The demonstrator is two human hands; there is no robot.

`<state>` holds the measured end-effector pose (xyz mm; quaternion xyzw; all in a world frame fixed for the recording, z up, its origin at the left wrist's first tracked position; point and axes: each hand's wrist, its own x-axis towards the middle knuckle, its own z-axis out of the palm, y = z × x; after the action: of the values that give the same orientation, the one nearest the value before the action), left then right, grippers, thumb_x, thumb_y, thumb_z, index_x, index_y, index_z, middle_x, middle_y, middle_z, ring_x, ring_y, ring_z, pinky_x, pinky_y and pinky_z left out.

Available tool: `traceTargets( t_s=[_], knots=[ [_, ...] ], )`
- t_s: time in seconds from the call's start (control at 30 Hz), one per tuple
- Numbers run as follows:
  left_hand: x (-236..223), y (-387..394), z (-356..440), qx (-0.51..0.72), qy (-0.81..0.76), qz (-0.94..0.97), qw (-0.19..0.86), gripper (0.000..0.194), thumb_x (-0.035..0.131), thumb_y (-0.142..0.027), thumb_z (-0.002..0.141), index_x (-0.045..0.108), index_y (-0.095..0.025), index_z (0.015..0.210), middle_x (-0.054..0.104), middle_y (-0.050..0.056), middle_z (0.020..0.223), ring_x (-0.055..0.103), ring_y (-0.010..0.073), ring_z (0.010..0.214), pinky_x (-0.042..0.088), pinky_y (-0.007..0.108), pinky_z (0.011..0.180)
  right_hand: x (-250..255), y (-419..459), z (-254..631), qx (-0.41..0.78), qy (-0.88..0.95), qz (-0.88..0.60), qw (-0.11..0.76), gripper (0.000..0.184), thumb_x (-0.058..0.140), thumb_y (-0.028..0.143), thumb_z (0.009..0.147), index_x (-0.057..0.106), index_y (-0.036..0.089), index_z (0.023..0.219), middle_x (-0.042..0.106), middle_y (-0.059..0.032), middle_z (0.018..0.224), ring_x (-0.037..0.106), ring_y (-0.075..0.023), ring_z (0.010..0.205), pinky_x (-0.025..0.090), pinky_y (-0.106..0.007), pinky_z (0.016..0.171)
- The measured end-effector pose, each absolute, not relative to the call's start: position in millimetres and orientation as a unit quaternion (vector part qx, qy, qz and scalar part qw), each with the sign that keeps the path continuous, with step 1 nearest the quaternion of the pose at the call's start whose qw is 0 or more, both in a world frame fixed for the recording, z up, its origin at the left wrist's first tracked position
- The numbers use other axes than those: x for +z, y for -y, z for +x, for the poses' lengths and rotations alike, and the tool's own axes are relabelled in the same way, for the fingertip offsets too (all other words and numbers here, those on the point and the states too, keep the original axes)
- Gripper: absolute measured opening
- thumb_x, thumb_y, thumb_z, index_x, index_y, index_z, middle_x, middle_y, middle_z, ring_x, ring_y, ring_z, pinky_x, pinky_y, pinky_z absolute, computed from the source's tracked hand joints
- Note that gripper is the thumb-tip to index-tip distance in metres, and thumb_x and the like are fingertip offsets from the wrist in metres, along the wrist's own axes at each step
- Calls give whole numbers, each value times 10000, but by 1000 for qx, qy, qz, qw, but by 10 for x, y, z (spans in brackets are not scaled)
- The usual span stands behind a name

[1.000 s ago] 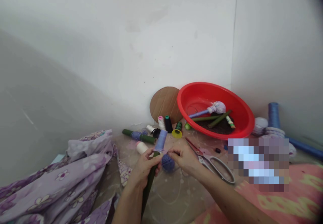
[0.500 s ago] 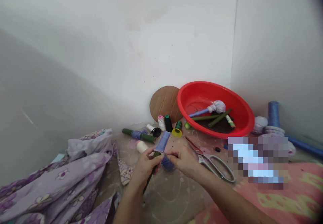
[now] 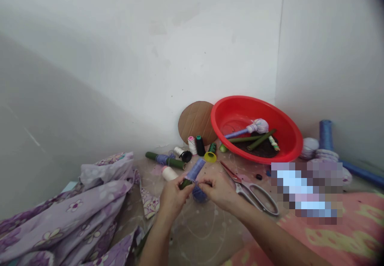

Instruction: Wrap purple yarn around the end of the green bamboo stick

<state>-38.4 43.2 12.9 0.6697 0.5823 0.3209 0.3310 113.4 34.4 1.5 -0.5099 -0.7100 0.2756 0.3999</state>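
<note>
My left hand is closed round a dark green stick whose upper end is wrapped in purple-blue thread. The stick tilts up to the right. My right hand pinches at the same spot, fingers together, with a ball of purple-blue yarn just under it. Both hands meet over the patterned floor covering, in front of the thread spools.
A red basin at the back right holds green sticks and a wrapped one. Scissors lie right of my hands. Thread spools, a yellow cone, a cardboard disc and purple floral cloth surround the spot. White walls behind.
The stick has swung from nearly upright to leaning right, and its lower part has dropped out of sight behind my left arm. Both hands stayed close together on it.
</note>
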Motion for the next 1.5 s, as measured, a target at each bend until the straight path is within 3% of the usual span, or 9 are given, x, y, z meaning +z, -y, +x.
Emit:
traceTargets(
  t_s=[0.33, 0.57, 0.73, 0.9, 1.1, 1.27, 1.5],
  knots=[
    [270, -295, -322, 174, -644, 739, 94, 342, 437, -462, 714, 564, -279, 973, 628, 26, 743, 569, 177, 687, 285, 202, 504, -12, -358, 1140, 241, 733, -494, 401, 213, 438, 183, 694, 616, 145, 582, 525, 14, 508, 426, -84, 498, 252, -177, 461],
    [297, -218, -245, 87, -662, 745, -4, 368, 376, -454, 755, 514, -276, 1045, 629, 71, 753, 579, 221, 718, 336, 255, 558, 0, -345, 1157, 193, 757, -488, 389, 205, 441, 191, 723, 619, 166, 623, 562, 24, 547, 462, -86, 528, 258, -179, 474],
    [320, -167, -221, 51, -674, 736, -40, 336, 386, -428, 756, 539, -236, 985, 623, 94, 748, 577, 241, 704, 372, 308, 592, 8, -328, 1165, 128, 787, -485, 359, 189, 438, 189, 749, 609, 174, 670, 597, 4, 638, 498, -101, 587, 295, -193, 523],
    [318, -134, -212, 41, -693, 719, -32, 287, 413, -386, 752, 563, -194, 902, 620, 115, 753, 571, 241, 723, 380, 336, 630, 24, -334, 1138, -3, 835, -422, 353, 175, 425, 160, 776, 593, 162, 732, 570, -42, 753, 479, -134, 719, 332, -226, 610],
    [285, -146, -297, 53, -663, 746, 16, 277, 473, -361, 709, 605, -168, 858, 627, 143, 773, 570, 272, 734, 366, 345, 618, -53, -429, 1145, -65, 868, -340, 356, 242, 387, 189, 816, 609, 183, 720, 509, -33, 674, 426, -140, 700, 331, -274, 683],
    [291, -138, -386, 73, -606, 785, 101, 209, 542, -350, 630, 634, -183, 714, 637, 99, 724, 569, 254, 706, 336, 283, 572, -15, -460, 1235, 15, 887, -300, 350, 225, 442, 229, 797, 621, 171, 673, 511, -29, 681, 436, -131, 699, 333, -257, 680],
    [246, -151, -433, 66, -473, 846, 238, 119, 544, -272, 607, 628, -189, 619, 551, -9, 520, 497, 137, 493, 262, 193, 445, 27, -512, 1438, 280, 864, -263, 325, 182, 560, 310, 711, 641, 155, 661, 510, 10, 648, 481, -90, 654, 352, -176, 576]
  ],
)
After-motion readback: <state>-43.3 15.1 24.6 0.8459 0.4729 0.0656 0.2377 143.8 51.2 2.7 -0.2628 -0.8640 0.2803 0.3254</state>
